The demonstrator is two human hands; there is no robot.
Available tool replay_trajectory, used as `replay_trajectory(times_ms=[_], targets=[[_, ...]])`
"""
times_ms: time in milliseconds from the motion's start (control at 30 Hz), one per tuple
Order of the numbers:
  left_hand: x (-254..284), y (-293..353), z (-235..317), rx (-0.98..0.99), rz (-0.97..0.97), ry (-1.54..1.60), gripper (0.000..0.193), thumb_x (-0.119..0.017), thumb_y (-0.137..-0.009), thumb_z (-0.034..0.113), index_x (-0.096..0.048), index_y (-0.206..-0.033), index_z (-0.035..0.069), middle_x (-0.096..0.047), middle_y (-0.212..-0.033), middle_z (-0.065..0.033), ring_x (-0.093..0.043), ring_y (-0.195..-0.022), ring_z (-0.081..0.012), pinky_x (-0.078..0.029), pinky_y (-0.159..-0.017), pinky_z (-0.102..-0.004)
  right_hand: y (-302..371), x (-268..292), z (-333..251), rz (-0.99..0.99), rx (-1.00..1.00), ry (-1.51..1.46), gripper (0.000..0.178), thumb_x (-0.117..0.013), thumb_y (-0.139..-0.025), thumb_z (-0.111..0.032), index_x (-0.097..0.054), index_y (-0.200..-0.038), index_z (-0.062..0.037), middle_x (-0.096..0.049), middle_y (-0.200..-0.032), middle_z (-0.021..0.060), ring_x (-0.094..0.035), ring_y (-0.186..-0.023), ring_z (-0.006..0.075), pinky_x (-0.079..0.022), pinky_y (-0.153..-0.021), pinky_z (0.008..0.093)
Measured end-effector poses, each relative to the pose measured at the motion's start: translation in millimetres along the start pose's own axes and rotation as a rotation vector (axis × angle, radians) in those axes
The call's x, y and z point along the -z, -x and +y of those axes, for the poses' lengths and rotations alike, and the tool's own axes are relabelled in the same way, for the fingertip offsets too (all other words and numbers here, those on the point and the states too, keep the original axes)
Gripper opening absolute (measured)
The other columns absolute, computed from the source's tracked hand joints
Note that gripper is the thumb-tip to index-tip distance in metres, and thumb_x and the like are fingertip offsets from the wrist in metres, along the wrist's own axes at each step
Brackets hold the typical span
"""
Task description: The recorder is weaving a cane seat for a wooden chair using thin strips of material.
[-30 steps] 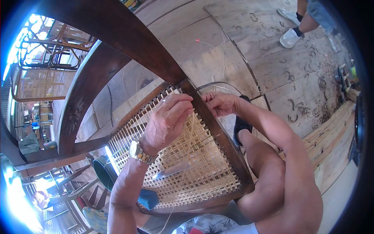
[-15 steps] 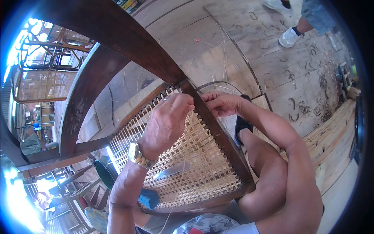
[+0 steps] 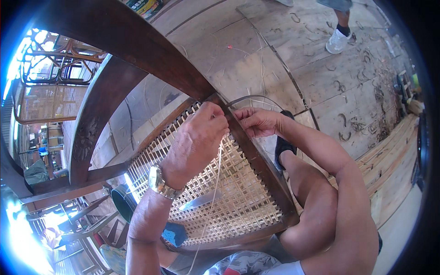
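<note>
A woven cane panel (image 3: 229, 192) fills a dark wooden chair frame (image 3: 263, 162) leaning over my lap. My left hand (image 3: 197, 137), with a metal watch on its wrist, is closed above the upper part of the weave, beside the frame's corner. From its fingertips a thin pale cane strand (image 3: 215, 188) runs down across the panel toward my lap. My right hand (image 3: 262, 123) is at the outer side of the frame rail, its thumb and fingers pinched together near the wood. What those fingers hold is too small to make out.
A blue object (image 3: 175, 234) sits at the panel's lower left edge, and a dark green bucket (image 3: 123, 201) stands beyond. Cane-backed chairs (image 3: 50, 103) are stacked at the left. Cane scraps lie on the board floor (image 3: 316, 96). Another person's white shoe (image 3: 338, 42) shows at the top right.
My left hand has shifted slightly toward the rail, and the cane strand now hangs in plain sight from its fingers. My right hand has barely moved. The other person's feet have moved.
</note>
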State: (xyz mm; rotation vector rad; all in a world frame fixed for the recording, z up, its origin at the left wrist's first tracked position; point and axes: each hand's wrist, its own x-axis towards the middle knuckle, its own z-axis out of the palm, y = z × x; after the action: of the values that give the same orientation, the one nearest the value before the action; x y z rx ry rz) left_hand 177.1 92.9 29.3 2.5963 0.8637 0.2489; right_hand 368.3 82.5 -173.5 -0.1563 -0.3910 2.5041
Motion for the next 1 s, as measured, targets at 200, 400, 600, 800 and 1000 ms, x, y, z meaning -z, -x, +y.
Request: replay_trajectory(times_ms=[200,400,600,800,1000], targets=[[10,5,-7,-0.009,0.0,0.172,0.012,-0.069,-0.086,0.003,-0.065,-0.097,0.001,-0.064,-0.1,-0.0119,-0.067,-0.087,-0.0288,-0.055,-0.075,-0.0385,3,-8,3,0.084,0.065,0.122,0.019,-0.06,-0.097,-0.003,-0.061,-0.115,-0.0041,-0.07,-0.107,0.0041,-0.07,-0.093,0.013,-0.058,-0.082,0.0274],[7,3,-8,0.003,-0.022,0.091,0.01,-0.071,-0.086,0.003,-0.068,-0.095,-0.001,-0.066,-0.105,-0.0117,-0.068,-0.087,-0.0267,-0.055,-0.075,-0.0342,14,-16,-9,0.046,0.044,0.132,0.011,-0.059,-0.099,-0.008,-0.06,-0.11,-0.0058,-0.068,-0.106,0.001,-0.068,-0.094,0.0123,-0.057,-0.082,0.0307],[4,13,3,-0.005,0.0,0.03,0.01,-0.071,-0.086,0.003,-0.069,-0.096,0.001,-0.064,-0.109,-0.0121,-0.067,-0.088,-0.0265,-0.055,-0.074,-0.0349,4,-24,-6,0.219,0.007,0.16,0.012,-0.062,-0.1,-0.018,-0.061,-0.104,-0.008,-0.066,-0.097,-0.0014,-0.065,-0.085,0.0105,-0.055,-0.079,0.0281],[27,37,27,0.316,-0.03,-0.005,0.025,-0.067,-0.089,0.014,-0.063,-0.112,0.005,-0.065,-0.1,-0.0133,-0.068,-0.081,-0.0261,-0.055,-0.068,-0.0382,35,92,-2,0.614,0.312,0.248,0.01,-0.061,-0.097,-0.013,-0.065,-0.099,-0.004,-0.065,-0.088,0.0054,-0.063,-0.076,0.0157,-0.054,-0.072,0.0301],[83,101,2,0.59,-0.066,-0.138,0.017,-0.071,-0.088,0.015,-0.068,-0.097,0.001,-0.068,-0.084,-0.0137,-0.066,-0.07,-0.023,-0.05,-0.064,-0.0323,204,196,-75,1.279,0.795,0.265,0.018,-0.054,-0.095,-0.011,-0.066,-0.092,0.0022,-0.068,-0.091,0.0191,-0.067,-0.087,0.0294,-0.056,-0.087,0.0433]])
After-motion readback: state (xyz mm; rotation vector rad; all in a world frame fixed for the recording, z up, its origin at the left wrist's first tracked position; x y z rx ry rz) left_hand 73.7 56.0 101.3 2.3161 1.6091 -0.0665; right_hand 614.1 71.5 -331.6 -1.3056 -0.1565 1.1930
